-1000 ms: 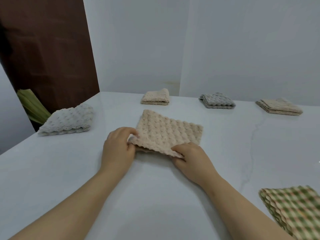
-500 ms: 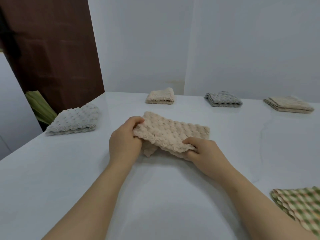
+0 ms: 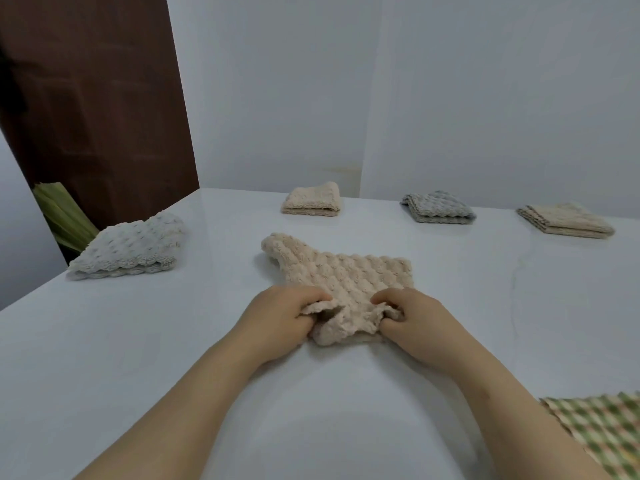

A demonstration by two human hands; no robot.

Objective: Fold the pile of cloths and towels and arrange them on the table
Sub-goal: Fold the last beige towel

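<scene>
A second earlier the beige cloth (image 3: pixel 346 271) lay as a flat rectangle, with one hand at each near corner. By this moment the left hand (image 3: pixel 277 320) and right hand (image 3: pixel 412 323) had drawn in towards each other. Each was clamped on the near edge, fingers curled into the fabric, which was bunched and rumpled between them. The far left corner stuck out loose. The cloth rested mid-tabletop (image 3: pixel 138 341), just ahead of the person. The fold looked unfinished, probably being regathered or turned for another fold.

No container was in view; everything sat straight on the tabletop. Four folded cloths were set well apart: a white one (image 3: pixel 131 247) at the left, and another beige one (image 3: pixel 311 200), a grey one (image 3: pixel 438 207) and a cream one (image 3: pixel 564 220) along the back. A checked cloth (image 3: pixel 602 431) lay near right, seemingly still waiting.
</scene>
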